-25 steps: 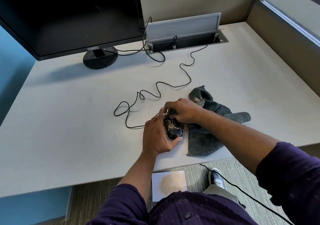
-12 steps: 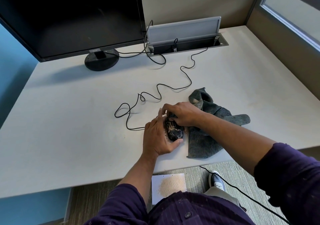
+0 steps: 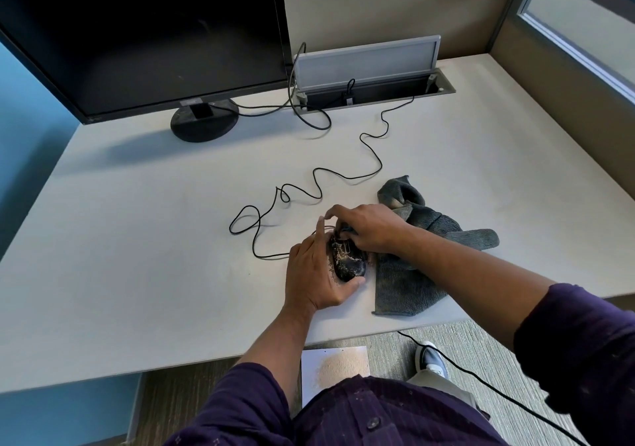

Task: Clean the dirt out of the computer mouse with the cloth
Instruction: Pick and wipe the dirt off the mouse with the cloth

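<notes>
The person wore a dark purple shirt [image 3: 360,418] with faint pinstripes and small pale specks, fastened down the front with dark round buttons [image 3: 374,422]. Its long sleeves [image 3: 584,349] were pushed up, leaving both forearms bare. Below the shirt showed light khaki trousers [image 3: 443,389] and a grey shoe [image 3: 431,358] with a white toe cap.

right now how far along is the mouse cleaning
Early on. The mouse is steadied on the desk by the left hand, and the right hand presses a bit of the cloth at its front end. Pale grit still speckles its top and left side, so most of the wiping is left.
</notes>
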